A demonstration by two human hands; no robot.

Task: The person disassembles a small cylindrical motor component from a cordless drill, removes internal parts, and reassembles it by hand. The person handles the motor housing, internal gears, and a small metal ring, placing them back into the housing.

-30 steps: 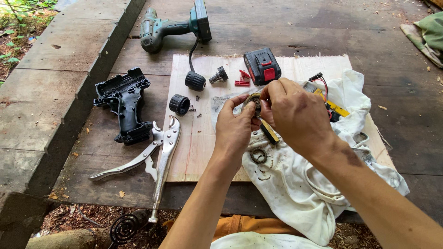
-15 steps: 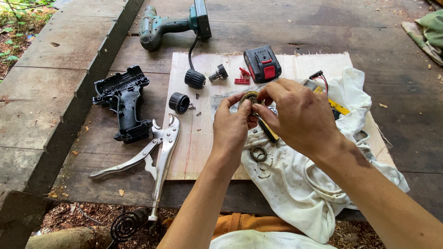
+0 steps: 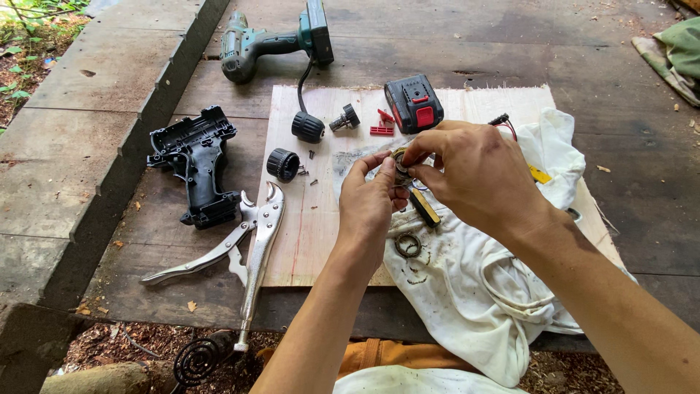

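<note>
Head view shows both hands raised just above a pale wooden board (image 3: 306, 219), pinching one small round metal part (image 3: 399, 162) between them. The left hand (image 3: 372, 201) has thumb and fingertips closed on the part from below; the right hand (image 3: 470, 171) curls over it from two o'clock, fingers nearly shut around its top, so most of the part is hidden. The likeliest slip, as I judge it, is the greasy piece popping out of the pinch and rolling off toward the plank floor (image 3: 510, 51), where gaps could swallow it. A loose metal ring (image 3: 407, 245) lies at six o'clock of the hands on a stained white cloth (image 3: 474, 292); a brushing wrist could flick it away. Tiny screws (image 3: 306, 174) sit at nine o'clock near a black collar (image 3: 283, 164), and locking pliers (image 3: 251, 241) at eight o'clock.
</note>
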